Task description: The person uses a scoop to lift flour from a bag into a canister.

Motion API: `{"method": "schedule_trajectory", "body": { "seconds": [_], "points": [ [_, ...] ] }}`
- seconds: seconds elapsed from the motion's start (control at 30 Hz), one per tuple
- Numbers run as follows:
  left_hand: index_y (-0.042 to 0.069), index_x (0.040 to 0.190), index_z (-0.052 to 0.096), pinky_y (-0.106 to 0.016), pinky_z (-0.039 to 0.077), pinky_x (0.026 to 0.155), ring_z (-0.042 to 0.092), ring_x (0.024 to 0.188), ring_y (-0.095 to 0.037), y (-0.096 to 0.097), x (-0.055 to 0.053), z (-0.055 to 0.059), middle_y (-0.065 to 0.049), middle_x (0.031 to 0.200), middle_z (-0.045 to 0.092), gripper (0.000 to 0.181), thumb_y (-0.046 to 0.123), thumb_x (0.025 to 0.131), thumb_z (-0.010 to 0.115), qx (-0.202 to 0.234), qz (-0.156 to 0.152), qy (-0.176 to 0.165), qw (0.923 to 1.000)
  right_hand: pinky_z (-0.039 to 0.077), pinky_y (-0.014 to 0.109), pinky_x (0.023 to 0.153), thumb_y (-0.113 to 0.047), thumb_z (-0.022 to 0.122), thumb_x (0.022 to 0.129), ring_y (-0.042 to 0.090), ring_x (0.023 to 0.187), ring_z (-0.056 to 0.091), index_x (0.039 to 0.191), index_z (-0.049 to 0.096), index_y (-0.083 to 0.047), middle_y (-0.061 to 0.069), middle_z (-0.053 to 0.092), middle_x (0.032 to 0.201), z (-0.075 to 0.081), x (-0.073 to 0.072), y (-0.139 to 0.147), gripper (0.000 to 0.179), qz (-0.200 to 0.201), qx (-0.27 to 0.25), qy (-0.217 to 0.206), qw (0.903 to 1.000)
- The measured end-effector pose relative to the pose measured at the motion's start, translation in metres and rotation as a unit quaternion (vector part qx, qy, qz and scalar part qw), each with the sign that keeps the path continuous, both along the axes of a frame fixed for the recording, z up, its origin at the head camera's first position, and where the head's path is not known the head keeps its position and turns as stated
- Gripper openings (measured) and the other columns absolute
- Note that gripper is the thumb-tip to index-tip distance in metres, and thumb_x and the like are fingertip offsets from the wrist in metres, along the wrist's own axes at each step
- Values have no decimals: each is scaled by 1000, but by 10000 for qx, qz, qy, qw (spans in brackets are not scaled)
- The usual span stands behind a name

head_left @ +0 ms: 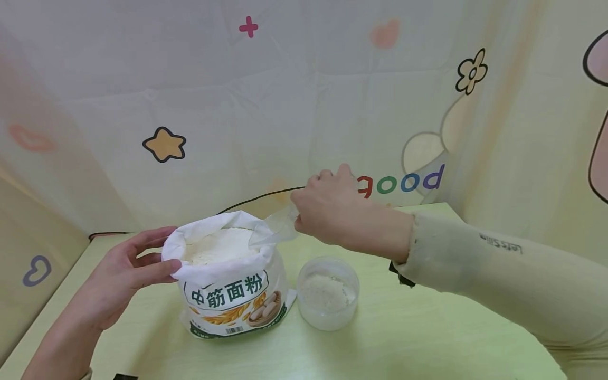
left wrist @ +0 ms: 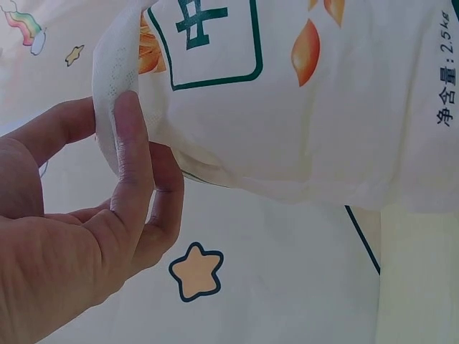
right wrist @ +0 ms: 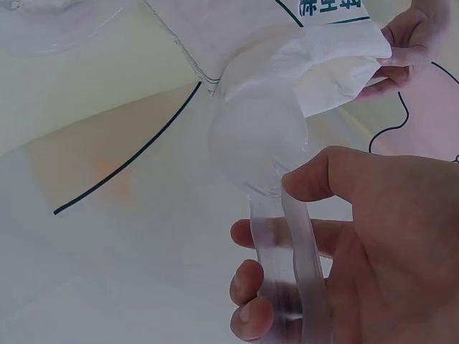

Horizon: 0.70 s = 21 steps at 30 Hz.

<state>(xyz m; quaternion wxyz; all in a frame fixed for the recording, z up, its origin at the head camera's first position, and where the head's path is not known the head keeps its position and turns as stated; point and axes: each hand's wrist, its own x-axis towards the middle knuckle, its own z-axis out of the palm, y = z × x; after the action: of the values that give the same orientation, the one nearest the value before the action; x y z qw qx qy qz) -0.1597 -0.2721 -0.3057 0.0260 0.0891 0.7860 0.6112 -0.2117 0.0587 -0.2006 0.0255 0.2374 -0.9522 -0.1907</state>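
Observation:
A white flour bag (head_left: 228, 295) with a rolled-down rim stands on the table, filled with white flour (head_left: 223, 245). My left hand (head_left: 128, 269) grips the left side of that rim between thumb and fingers; the left wrist view shows the fingers (left wrist: 129, 143) on the folded edge. My right hand (head_left: 332, 208) holds a translucent plastic scoop (right wrist: 283, 251) by its handle, fingers curled round it. The scoop's head reaches over the right rim of the bag, and its tip is at the flour. Right of the bag sits a clear round tub (head_left: 329, 316) with some flour inside.
The pale green table (head_left: 404, 338) runs up to a patterned curtain (head_left: 285, 105) at the back and sides. Beside the bag, the tub stands close to its lower right corner. My right sleeve (head_left: 484, 269) crosses above the table's right side.

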Motion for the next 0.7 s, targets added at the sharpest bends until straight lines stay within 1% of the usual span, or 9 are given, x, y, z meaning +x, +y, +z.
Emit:
{"method": "schedule_trajectory", "body": {
  "seconds": [0.03,0.13,0.3,0.4,0.57,0.7],
  "points": [
    [0,153,39,-35,61,84,70,101,-21,0,0,0,-14,140,44,65,4,97,72,-3,7,-1,10000,45,49,80,-37,59,99,26,81,53,97,68,-19,4,55,79,0,0,-2,20,-35,40,29,10000],
    [0,153,39,-35,61,84,70,101,-21,0,0,0,-13,141,44,65,6,97,72,-81,19,11,10000,45,48,79,-38,61,99,26,79,53,94,69,-19,4,55,77,-1,2,-7,21,-95,99,113,9998],
    [1,153,39,-35,61,85,70,101,-20,0,1,0,-13,141,44,66,7,97,72,-157,36,31,9999,45,48,80,-39,61,99,26,82,53,96,70,-18,4,56,79,-3,3,-15,22,-140,251,222,9993],
    [0,153,39,-34,61,84,70,101,-20,0,1,0,-13,140,44,65,5,97,72,-124,31,41,9999,44,47,78,-39,61,99,26,81,53,94,71,-18,4,56,80,-5,4,-19,24,-131,335,324,9988],
    [0,154,39,-34,61,84,70,101,-20,-1,1,1,-14,141,44,66,7,97,72,-218,37,67,9997,45,48,81,-41,62,99,27,85,55,102,72,-19,5,59,84,-7,6,-26,25,-182,521,465,9974],
    [0,153,39,-35,61,83,70,101,-19,-1,0,1,-14,141,44,65,6,97,72,-199,29,83,9998,46,49,85,-43,62,100,28,89,56,110,72,-19,6,61,90,-8,8,-30,29,-177,711,536,9959]
  ]
}}
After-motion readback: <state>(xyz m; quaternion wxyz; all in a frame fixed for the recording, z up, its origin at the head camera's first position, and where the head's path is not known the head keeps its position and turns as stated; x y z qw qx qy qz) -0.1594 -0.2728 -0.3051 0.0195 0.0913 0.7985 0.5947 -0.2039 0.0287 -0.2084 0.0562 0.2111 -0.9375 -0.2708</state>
